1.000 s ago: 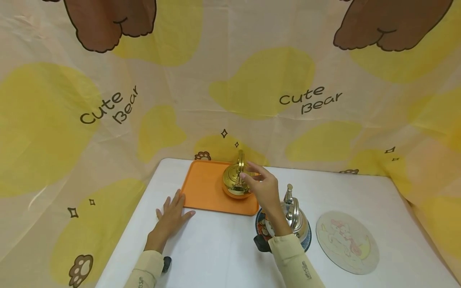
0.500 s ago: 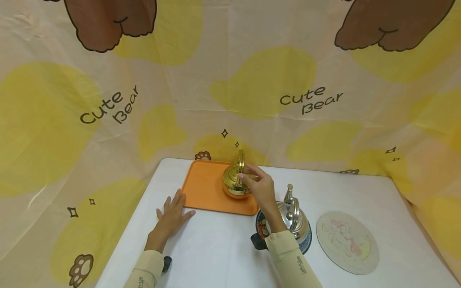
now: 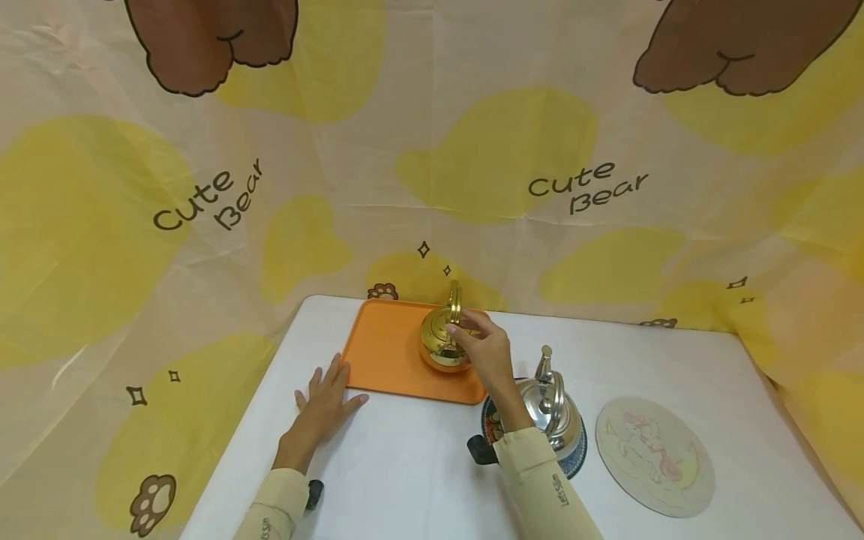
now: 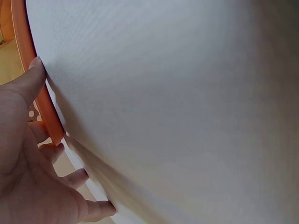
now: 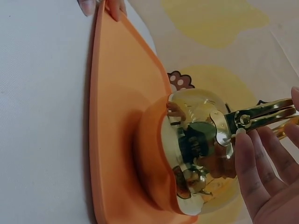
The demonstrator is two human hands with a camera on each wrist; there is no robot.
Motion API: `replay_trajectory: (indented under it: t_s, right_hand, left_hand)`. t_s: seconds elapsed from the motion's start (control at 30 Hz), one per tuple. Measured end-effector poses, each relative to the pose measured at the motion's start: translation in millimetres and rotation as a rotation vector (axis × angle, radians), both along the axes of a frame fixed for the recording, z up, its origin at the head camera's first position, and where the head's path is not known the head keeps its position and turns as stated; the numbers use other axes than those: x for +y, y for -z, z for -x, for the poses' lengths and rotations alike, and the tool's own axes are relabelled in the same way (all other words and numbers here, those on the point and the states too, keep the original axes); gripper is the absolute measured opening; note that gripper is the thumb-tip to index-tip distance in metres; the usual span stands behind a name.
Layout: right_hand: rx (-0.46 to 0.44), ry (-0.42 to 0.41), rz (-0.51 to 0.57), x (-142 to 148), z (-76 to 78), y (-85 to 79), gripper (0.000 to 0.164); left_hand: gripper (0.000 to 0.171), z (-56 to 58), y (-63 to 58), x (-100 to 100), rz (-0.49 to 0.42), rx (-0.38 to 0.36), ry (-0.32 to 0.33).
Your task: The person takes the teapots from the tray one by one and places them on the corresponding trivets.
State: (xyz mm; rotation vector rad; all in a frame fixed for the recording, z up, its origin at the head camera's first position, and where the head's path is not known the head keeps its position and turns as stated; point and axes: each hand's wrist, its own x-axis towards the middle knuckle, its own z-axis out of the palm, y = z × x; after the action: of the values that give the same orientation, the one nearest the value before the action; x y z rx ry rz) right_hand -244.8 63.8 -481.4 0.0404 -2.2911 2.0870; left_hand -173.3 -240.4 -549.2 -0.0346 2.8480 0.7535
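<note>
A shiny gold kettle (image 3: 440,341) stands upright on an orange tray (image 3: 385,345). My right hand (image 3: 487,358) is at its raised handle, thumb on one side and fingers on the other. In the right wrist view those fingers (image 5: 261,163) look nearly straight, their tips right at the handle's pivot, with only part of the thumb showing. The left hand (image 3: 325,406) lies spread at the tray's near left corner. Its thumb touches the orange rim (image 4: 49,109) in the left wrist view, and other fingertips reach past the corner to the white tabletop.
A silver kettle (image 3: 563,435) stands on a round patterned mat (image 3: 577,459), partly behind my right forearm. To its right lies a pale round mat (image 3: 655,457) with a pink drawing. A printed cloth (image 3: 499,150) hangs behind the white table (image 3: 398,465).
My right hand has moved slightly left, bringing its thumb past the gold kettle's handle. The kettle, tray and left hand have stayed in place; the head view has shifted a little.
</note>
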Motion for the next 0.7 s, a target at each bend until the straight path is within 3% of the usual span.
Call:
replay_trajectory:
  t_s: [0.7]
  right_hand:
    - [-0.008, -0.052, 0.039, -4.6, 1.8, -1.1, 0.044]
  left_hand:
    - [0.088, -3.1, -3.7, 0.5, -0.008, 0.0, -0.004]
